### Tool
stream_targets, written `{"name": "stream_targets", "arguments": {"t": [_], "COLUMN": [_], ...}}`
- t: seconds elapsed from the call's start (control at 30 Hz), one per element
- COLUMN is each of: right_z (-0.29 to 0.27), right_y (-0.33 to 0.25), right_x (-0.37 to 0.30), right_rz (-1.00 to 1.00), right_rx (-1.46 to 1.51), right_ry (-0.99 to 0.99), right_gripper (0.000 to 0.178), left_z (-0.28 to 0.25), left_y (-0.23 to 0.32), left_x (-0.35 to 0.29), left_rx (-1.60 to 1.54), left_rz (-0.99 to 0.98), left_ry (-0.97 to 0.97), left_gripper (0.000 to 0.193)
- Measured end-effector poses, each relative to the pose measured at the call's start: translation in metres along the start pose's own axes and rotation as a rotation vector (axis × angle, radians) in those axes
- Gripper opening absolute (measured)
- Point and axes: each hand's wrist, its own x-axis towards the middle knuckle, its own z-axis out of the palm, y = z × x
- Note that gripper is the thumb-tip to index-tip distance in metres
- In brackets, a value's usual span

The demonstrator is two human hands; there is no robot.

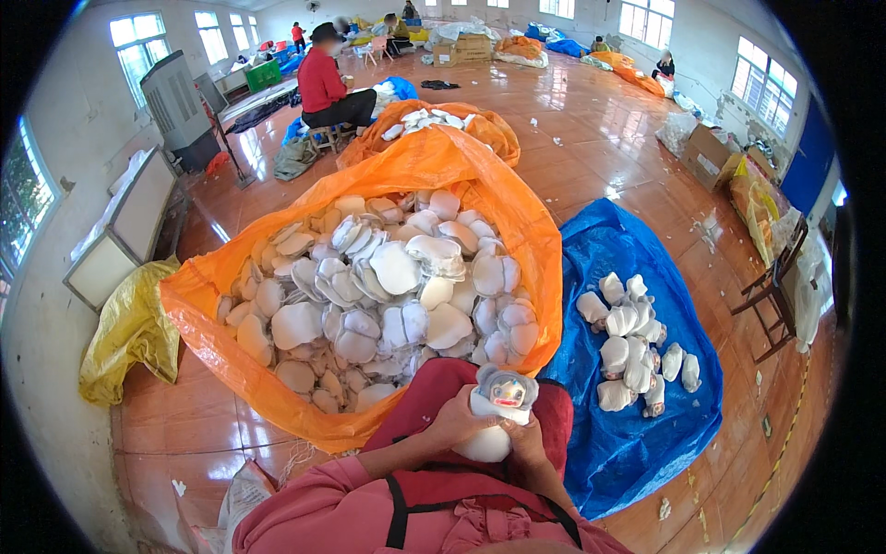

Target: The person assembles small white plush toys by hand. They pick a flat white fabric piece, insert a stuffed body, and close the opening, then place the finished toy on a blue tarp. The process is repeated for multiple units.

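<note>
One grey plush toy point(505, 399), clasping fingers point(461, 419)

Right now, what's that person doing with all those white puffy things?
A person in a pink top is holding a small toy over the lap, with the left hand and right hand both on it. It has a gray head and a white lower part. In front, an orange sack holds lots of flat white pieces. To the right, small white bundles lie on a blue sheet.
</note>
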Motion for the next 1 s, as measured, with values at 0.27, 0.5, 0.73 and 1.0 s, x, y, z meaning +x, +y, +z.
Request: {"name": "stream_targets", "arguments": {"t": [0.27,0.5,0.73,1.0], "right_z": [-0.002,-0.007,0.011,0.002], "right_y": [0.003,-0.005,-0.020,0.013], "right_x": [-0.003,-0.002,-0.005,-0.010], "right_rz": [0.055,0.114,0.042,0.034], "right_rx": [0.035,-0.098,-0.106,0.086], "right_ry": [-0.082,-0.174,-0.148,-0.077], "right_gripper": [0.049,0.054,0.054,0.039], "left_z": [0.001,0.001,-0.004,0.002], "left_y": [-0.006,-0.010,-0.003,-0.029], "left_x": [0.003,0.007,0.000,0.007], "left_rx": [-0.560,-0.573,-0.179,-0.598], "left_rz": [-0.043,-0.022,0.029,-0.157], "left_ry": [-0.078,-0.065,-0.062,-0.316], "left_gripper": [0.084,0.073,0.068,0.048]}}
